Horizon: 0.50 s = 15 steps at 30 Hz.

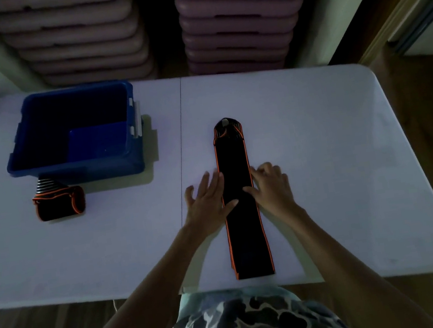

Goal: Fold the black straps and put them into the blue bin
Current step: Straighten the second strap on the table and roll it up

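Note:
A long black strap [245,232] with orange edging lies flat on the white table [335,160], running from the near edge away from me. My left hand [208,200] rests open on its left edge, thumb lying across the fabric. My right hand [270,185] presses on the right edge, fingers slightly curled, thumb on the strap. A second black strap [59,204] with orange trim sits folded in front of the blue bin [125,163] at the far left. What shows of the bin's floor is bare.
Two stacks of pale plastic lids or trays [238,17] stand behind the table. A seam [182,140] runs down the tabletop's middle. Wooden floor shows on the right. My patterned clothing is at the near edge.

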Available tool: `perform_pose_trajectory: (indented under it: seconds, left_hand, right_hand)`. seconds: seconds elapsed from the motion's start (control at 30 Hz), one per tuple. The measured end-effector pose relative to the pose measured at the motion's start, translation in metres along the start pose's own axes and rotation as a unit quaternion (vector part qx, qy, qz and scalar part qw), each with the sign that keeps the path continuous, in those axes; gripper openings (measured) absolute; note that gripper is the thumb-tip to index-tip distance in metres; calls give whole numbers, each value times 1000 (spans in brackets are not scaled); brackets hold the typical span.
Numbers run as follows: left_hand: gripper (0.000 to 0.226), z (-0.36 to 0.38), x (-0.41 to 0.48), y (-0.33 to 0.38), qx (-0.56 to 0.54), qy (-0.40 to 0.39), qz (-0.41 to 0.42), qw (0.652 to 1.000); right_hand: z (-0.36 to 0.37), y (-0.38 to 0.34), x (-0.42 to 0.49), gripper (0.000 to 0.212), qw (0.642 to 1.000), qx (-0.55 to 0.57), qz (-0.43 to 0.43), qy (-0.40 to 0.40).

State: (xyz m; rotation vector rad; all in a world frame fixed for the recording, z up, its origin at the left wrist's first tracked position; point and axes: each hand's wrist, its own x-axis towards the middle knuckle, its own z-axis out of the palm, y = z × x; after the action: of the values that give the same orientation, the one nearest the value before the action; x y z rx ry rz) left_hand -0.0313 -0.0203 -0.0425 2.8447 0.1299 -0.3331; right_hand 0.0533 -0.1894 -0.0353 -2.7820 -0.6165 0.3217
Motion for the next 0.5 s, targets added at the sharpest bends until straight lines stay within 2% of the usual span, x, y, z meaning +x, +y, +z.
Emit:
perform_pose_trajectory:
  seconds: [0.1,0.23,0.33,0.4,0.5]
  left_hand:
    - [90,-7,22,-6,19,2,3,1000]
    - [75,-16,50,-9,26,-28,-16,999]
    - [69,-14,38,-9,-9,9,12,1000]
    - [67,-9,17,-9,-31,18,44,998]
    - [63,1,-25,-11,-59,47,51,996]
  right_hand:
    - [-2,-3,19,54,999,-9,26,16]
    - [-5,-6,32,53,997,6,56,48]
    - [1,-4,20,55,996,55,22,71]
    - [10,2,-2,58,996,66,-18,60]
    - [18,8,-46,62,992,109,-33,46]
